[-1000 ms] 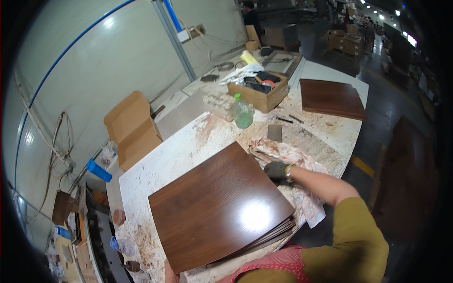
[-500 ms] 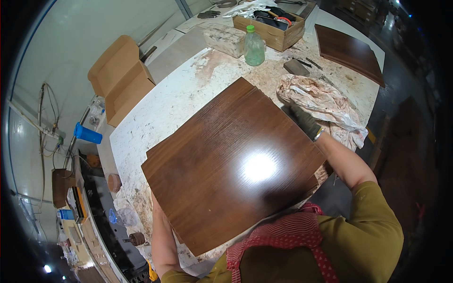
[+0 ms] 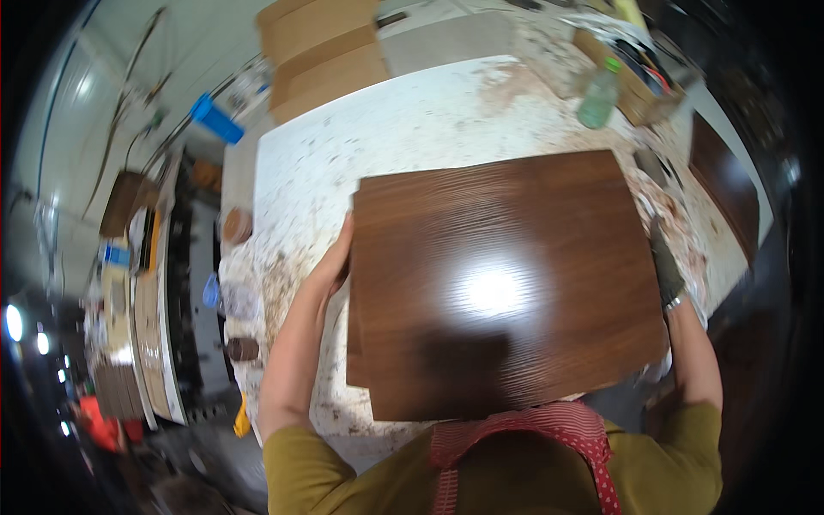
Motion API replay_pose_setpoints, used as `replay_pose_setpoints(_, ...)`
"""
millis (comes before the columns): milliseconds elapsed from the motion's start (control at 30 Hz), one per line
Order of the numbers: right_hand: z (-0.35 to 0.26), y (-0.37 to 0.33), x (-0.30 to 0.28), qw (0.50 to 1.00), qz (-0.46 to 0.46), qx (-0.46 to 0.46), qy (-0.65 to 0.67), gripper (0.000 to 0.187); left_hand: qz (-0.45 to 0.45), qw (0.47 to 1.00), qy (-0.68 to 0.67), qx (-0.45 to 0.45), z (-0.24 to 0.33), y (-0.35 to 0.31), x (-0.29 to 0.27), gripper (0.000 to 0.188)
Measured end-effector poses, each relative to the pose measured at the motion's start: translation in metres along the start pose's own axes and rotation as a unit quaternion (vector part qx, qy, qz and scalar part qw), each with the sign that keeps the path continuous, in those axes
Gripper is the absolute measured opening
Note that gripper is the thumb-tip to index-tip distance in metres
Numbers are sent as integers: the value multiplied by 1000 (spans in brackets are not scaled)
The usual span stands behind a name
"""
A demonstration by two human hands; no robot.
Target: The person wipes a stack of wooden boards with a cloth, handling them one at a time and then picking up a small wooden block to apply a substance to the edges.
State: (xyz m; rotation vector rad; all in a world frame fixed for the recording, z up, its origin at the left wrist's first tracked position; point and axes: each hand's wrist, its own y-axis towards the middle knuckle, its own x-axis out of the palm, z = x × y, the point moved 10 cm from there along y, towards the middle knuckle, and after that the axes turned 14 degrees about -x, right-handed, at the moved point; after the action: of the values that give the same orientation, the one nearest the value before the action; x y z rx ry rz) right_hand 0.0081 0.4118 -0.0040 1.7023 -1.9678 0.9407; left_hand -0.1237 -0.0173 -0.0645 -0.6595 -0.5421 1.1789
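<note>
A stack of dark brown wood-grain panels (image 3: 489, 223) lies across the front of the worktable, close to my body. A lower panel's edge peeks out at the stack's left side. My bare left hand (image 3: 336, 259) grips the left edge, its fingertips hidden behind the panels. On the opposite edge, my right hand (image 3: 664, 264) in a dark glove holds the right side; its fingers are partly hidden. Just beyond the right edge lies a crumpled, stained cloth (image 3: 687, 227). A bright lamp reflection shines on the top panel.
The stained white worktable (image 3: 343, 137) carries a green-capped bottle (image 3: 598, 96) and a wooden box of tools (image 3: 645, 101) at the far right. Another brown panel (image 3: 724, 180) lies farther right. An open cardboard box (image 3: 326, 64) and a blue cup (image 3: 216, 118) stand at the far left.
The panels have turned clockwise in view, and their far edge is now almost level. My left hand has come into sight at the left edge. The whole view has swung too.
</note>
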Motion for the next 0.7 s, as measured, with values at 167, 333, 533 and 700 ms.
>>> replay_pose_setpoints(167, 5, -5, -39, 993, 37, -31, -110, 48, -38, 991, -126, 30, 31, -3, 22, 77)
replay_pose_setpoints(333, -1, -13, -69, 958, 96, -85, -257, 46, 34, 998, -48, 23, 40, -23, 11, 78)
replay_pose_setpoints(533, 3, -18, -96, 970, 35, -157, -185, 43, -88, 985, -93, 116, -44, -23, 2, 80)
replay_pose_setpoints(700, 13, -30, -95, 967, 34, -146, -207, 43, -48, 978, -186, 81, -68, -51, 3, 65)
